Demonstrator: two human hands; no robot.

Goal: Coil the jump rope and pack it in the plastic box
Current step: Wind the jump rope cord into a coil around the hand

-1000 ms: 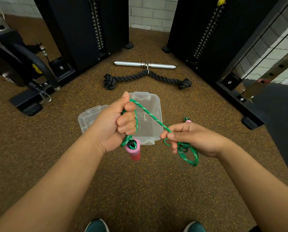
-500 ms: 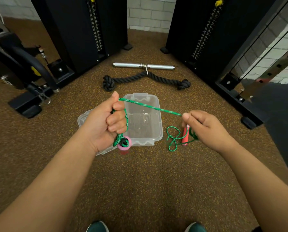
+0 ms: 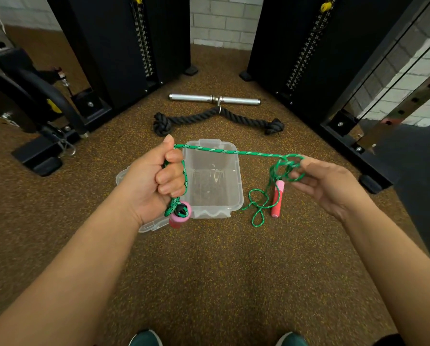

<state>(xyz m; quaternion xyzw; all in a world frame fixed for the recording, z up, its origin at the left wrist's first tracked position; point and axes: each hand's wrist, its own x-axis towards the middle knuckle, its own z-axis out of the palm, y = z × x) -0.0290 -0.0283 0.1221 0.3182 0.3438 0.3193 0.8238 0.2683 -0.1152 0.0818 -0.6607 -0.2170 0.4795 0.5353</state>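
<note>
A green jump rope (image 3: 224, 151) stretches taut between my two hands above a clear plastic box (image 3: 212, 181) on the floor. My left hand (image 3: 156, 178) is a fist around a bundle of rope turns, with one pink handle (image 3: 180, 214) hanging below it. My right hand (image 3: 326, 183) pinches tangled rope loops at its fingertips, to the right of the box. From there the rope drops to the second pink handle (image 3: 276, 198) and a loose loop (image 3: 257, 212) on the floor. The box lid (image 3: 134, 196) lies left of the box, partly hidden by my left hand.
A black tricep rope (image 3: 216, 118) and a chrome bar (image 3: 214, 98) lie beyond the box. Black weight-stack towers (image 3: 124, 41) stand left and right. A machine base (image 3: 41, 156) is at the left. My shoes (image 3: 146, 338) show at the bottom edge.
My right hand has moved right and up, pulling the rope taut and horizontal. The second handle and loose loops now lie lower, by the box's right side. The left hand stays closed.
</note>
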